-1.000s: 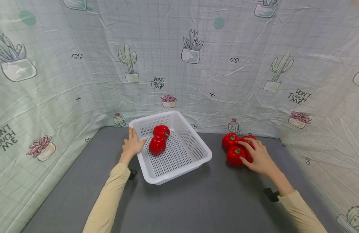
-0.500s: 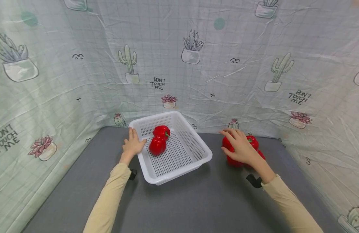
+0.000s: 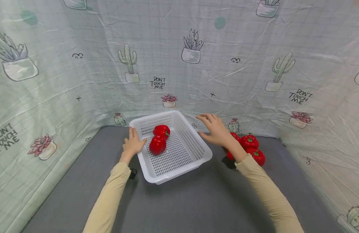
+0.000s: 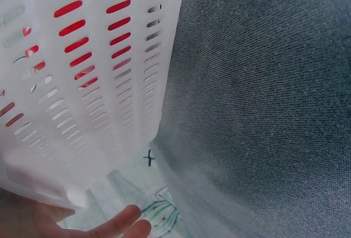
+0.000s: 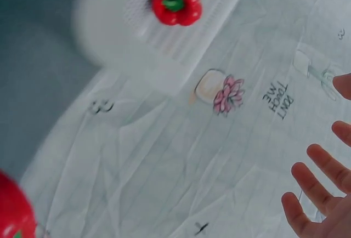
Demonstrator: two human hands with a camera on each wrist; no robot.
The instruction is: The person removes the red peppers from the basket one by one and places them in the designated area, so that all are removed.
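Note:
My left hand rests at the left rim of a white slotted plastic basket, its fingers stretched and thumb spread over the edge. In the left wrist view, fingers extend past the basket's rim, outside its wall. Two red bell peppers lie inside, one nearer and one behind. My right hand hovers beyond the basket's right side, fingers spread, holding nothing. Several more red bell peppers cluster on the table to the right, partly hidden behind my right forearm.
The dark grey table carries the basket and the pepper cluster. A cactus-print sheet hangs close behind the basket and along both sides. Black wrist straps show below the hands.
My right hand has left the pepper cluster and moved left toward the basket without a pepper, uncovering some of the peppers. The left hand and the basket stay where they were.

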